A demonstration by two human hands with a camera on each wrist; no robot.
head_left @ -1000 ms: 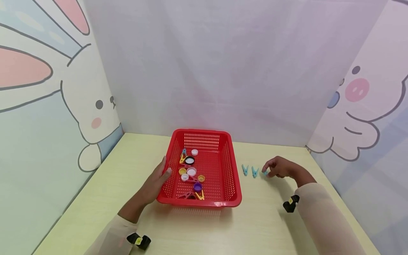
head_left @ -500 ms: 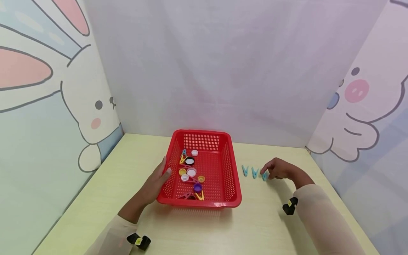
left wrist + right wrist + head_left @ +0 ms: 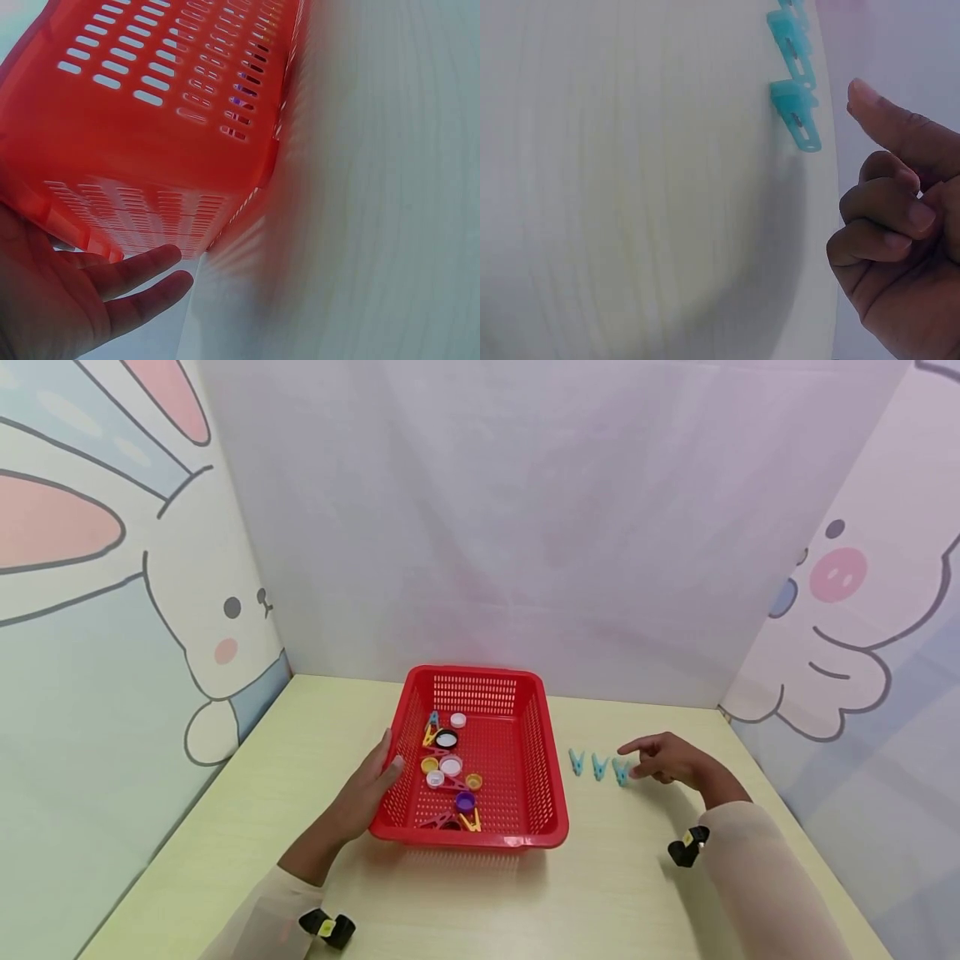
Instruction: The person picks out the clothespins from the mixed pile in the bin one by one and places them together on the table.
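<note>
My left hand (image 3: pixel 367 789) holds the left rim of a red plastic basket (image 3: pixel 557 810), thumb over the rim and fingers outside. From the left wrist, two of its fingers (image 3: pixel 150 307) show extended beside the slotted wall (image 3: pixel 150 142). On the table right of the basket, three light-blue clothespins stand in a row: a left one (image 3: pixel 577 762), a middle one (image 3: pixel 600 767) and a right one (image 3: pixel 622 772). My right hand (image 3: pixel 667 758) hovers beside the right clothespin and holds nothing. One finger (image 3: pixel 900 131) is extended and the others are loosely bent.
Inside the basket lie bottle caps, among them a purple one (image 3: pixel 465 802) and a black-rimmed one (image 3: pixel 446 739), with pink, yellow and blue clothespins. Pale walls enclose the light wooden table (image 3: pixel 480 910) at the back and sides.
My right hand has let go of the third blue clothespin, which now stands uncovered in the row. The fingers have drawn apart and lifted slightly to the right. My left hand has stayed put.
</note>
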